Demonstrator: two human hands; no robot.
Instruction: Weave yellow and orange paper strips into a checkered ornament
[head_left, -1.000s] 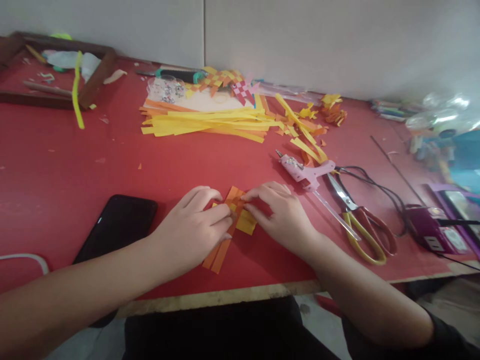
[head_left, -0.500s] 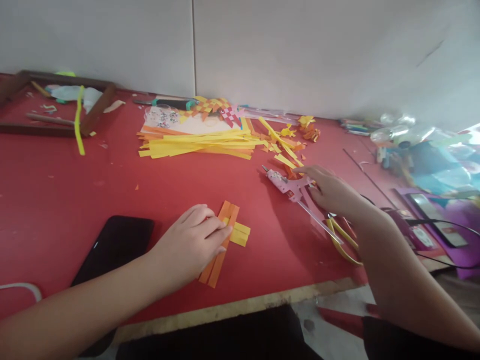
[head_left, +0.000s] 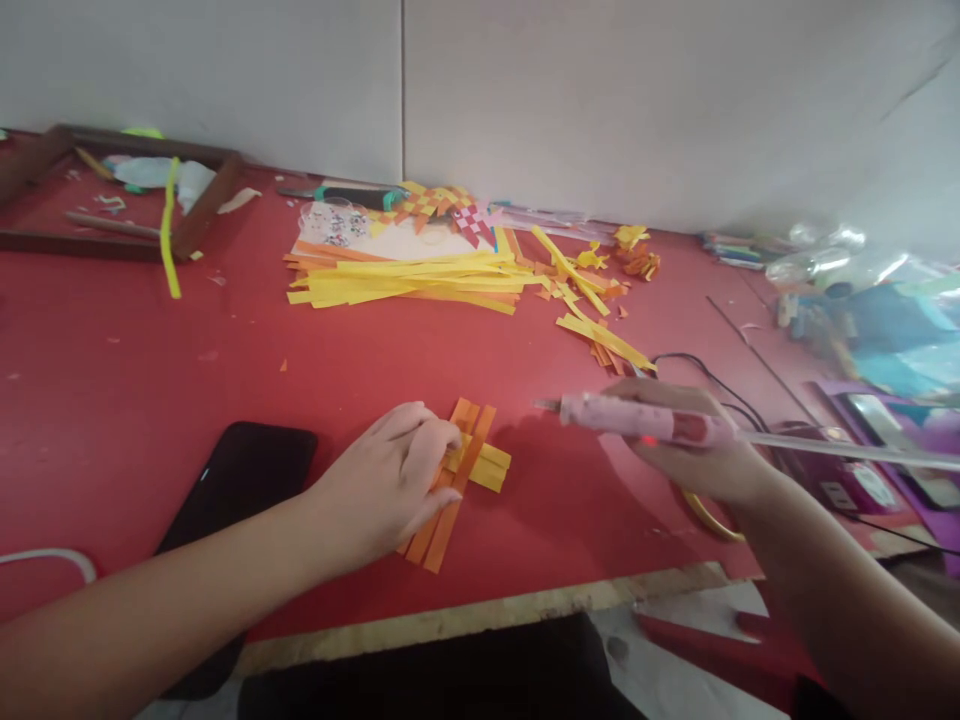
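Note:
In my right hand I hold a pink hot glue gun, raised off the table, its nozzle pointing left. A clear glue stick sticks out of its back end, and a small red light glows on it. Curled over crossed paper strips, my left hand grips them near their middle; its fingertips are partly hidden. Orange strips run lengthwise there, interlaced with yellow strips whose ends show to the right. Yellow-handled scissors lie partly behind my right forearm.
Yellow and orange strips lie piled at the back, beside paper scraps. A black phone is left of my left hand. A brown wooden frame stands back left, with plastic bags at the right. A black cord trails behind my right hand.
My right hand has taken up the glue gun from the table and turned it toward the strips. My left hand stays at the strips, its fingers more curled.

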